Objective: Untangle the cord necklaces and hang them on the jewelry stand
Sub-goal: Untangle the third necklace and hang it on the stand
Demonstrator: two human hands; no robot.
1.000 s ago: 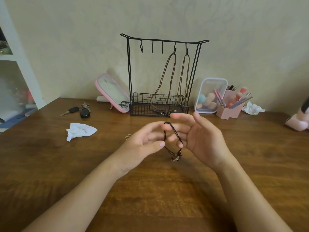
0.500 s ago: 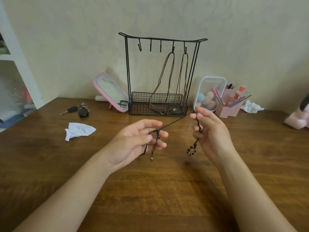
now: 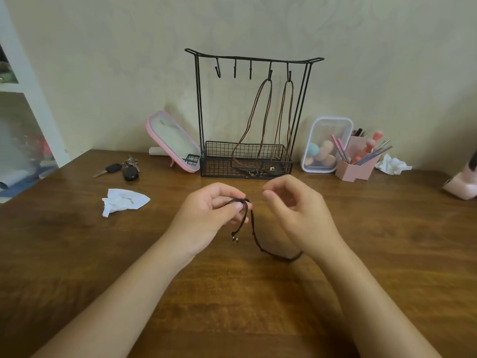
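**Dark cord necklace pinched over the table, two brown ones on the stand**

So the dark cord necklace (image 3: pixel 254 231) is up in the air over the middle of the wooden table (image 3: pixel 77 254), just in front of the stand. The left hand (image 3: pixel 206 215) has it pinched between thumb and fingertips right at a bunched bit of the cord. One short end dangles down with a little bead on it. The longer strand drops, curves right and slips under the heel of the right hand (image 3: pixel 302 215). That hand's fingers are loosely curled, with the thumb and forefinger a bit apart and nothing between them. Can't tell if the lower fingers have the cord or not.

Behind the hands, the black wire jewelry stand (image 3: pixel 258 58) sits against the wall. Two brown cord necklaces (image 3: pixel 258 120) hang from its two right-hand hooks, their bottoms down in the basket.

Left of it: a pink mirror (image 3: pixel 170 140), keys (image 3: pixel 124 169), a crumpled tissue (image 3: pixel 124 201). Right: a clear box of sponges (image 3: pixel 325 146) and a pink brush holder (image 3: pixel 356 166).
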